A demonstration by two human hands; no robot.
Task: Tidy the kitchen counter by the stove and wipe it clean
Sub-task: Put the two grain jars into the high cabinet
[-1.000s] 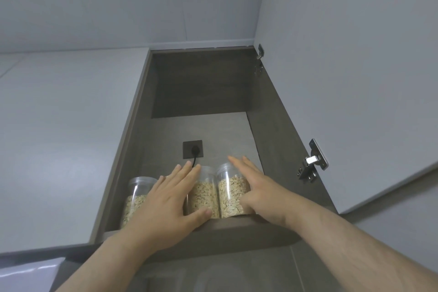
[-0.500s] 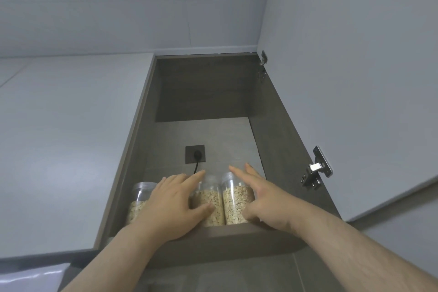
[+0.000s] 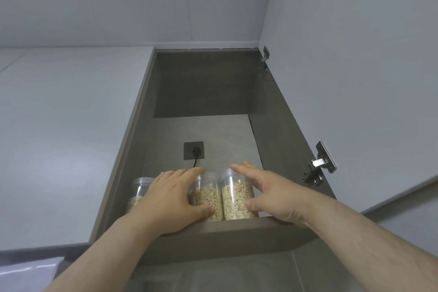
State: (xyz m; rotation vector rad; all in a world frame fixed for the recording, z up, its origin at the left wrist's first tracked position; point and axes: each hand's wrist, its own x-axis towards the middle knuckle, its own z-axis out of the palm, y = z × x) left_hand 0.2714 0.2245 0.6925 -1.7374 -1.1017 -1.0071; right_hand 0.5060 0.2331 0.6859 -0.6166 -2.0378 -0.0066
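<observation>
I am looking up into an open wall cabinet [image 3: 237, 232]. Three clear jars stand in a row at the front of its shelf. The left jar [image 3: 138, 185] holds pale pieces and is partly hidden behind my left hand [image 3: 168, 201]. That hand wraps round the middle jar [image 3: 206, 194] of oat flakes, thumb across its lower front. My right hand [image 3: 272, 194] holds the right jar [image 3: 237, 197] of oat flakes, with its fingers along the jar's right side and its thumb on the front. The two oat jars touch each other.
The cabinet door [image 3: 355, 78] stands open at the right, with a metal hinge [image 3: 320, 166] close to my right wrist. A dark wall socket [image 3: 193, 150] with a black plug and cable sits behind the jars. A closed white cabinet front [image 3: 71, 137] lies to the left.
My right hand has slid off the front of the right jar to its right side, uncovering the jar. My left hand has shifted a little lower on the middle jar.
</observation>
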